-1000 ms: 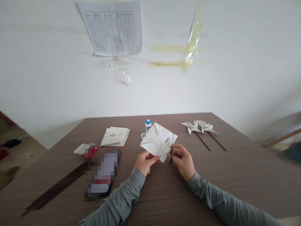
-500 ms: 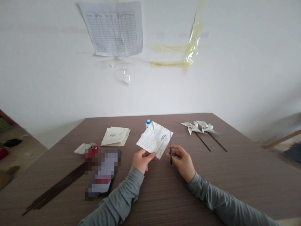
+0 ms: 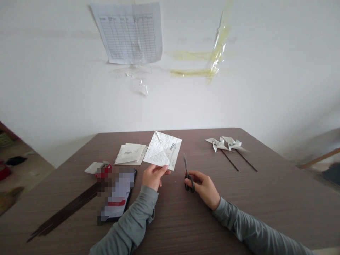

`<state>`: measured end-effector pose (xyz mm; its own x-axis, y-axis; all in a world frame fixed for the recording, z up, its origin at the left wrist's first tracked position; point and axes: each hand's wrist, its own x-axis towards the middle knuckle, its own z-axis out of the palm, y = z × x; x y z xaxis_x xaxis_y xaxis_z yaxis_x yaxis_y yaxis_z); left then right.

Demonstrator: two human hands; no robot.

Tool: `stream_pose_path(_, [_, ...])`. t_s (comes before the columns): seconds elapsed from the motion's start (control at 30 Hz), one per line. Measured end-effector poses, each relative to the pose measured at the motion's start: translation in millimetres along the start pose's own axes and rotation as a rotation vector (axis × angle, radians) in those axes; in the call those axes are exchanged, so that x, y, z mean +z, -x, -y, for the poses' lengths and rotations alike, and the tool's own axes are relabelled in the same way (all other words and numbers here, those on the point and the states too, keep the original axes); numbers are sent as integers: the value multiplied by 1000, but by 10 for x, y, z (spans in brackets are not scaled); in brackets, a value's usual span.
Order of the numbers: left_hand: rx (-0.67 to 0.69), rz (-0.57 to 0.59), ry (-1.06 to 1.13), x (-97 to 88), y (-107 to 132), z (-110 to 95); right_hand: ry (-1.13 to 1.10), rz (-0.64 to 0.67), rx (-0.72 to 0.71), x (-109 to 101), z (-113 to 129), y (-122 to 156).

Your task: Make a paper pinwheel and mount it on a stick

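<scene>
My left hand [image 3: 153,177] pinches a square sheet of printed paper [image 3: 160,150] by its lower edge, thumb on top. The sheet is held up off the table, with diagonal creases and a slit or fold at its top corner. To the right, my right hand [image 3: 203,186] grips black-handled scissors [image 3: 189,180] by their loops. The blades point up and away, nearly together, apart from the paper. Two paper pinwheels [image 3: 218,143] on dark sticks lie at the table's far right.
Folded paper squares [image 3: 130,154] lie on the brown table [image 3: 252,209] at left. Nearer are an open red-and-white box [image 3: 105,168], a bundle of dark sticks [image 3: 66,212] and a phone [image 3: 117,198], partly blurred. A printed chart [image 3: 130,35] hangs on the wall behind.
My left hand has moved the paper left, away from the scissors, and it now hides the blue-capped bottle. The scissors have dropped slightly nearer and turned, showing their handle loops.
</scene>
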<state>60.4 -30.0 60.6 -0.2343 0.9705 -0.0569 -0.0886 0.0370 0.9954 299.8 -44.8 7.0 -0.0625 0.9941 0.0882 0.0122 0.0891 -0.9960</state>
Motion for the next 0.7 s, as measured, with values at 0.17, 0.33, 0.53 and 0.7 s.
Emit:
stream_pose_path(0.17, [2, -13, 9, -10, 6, -3, 11, 95, 21, 36, 112, 84])
stream_pose_path(0.33, [24, -22, 21, -14, 14, 13, 7, 153, 54, 57, 170, 132])
stream_pose_path(0.53, [26, -22, 46, -8, 19, 14, 44, 233, 75, 67, 95, 143])
stream_pose_path(0.7, [20, -13, 52, 0, 24, 12, 46, 239, 90, 95, 121, 163])
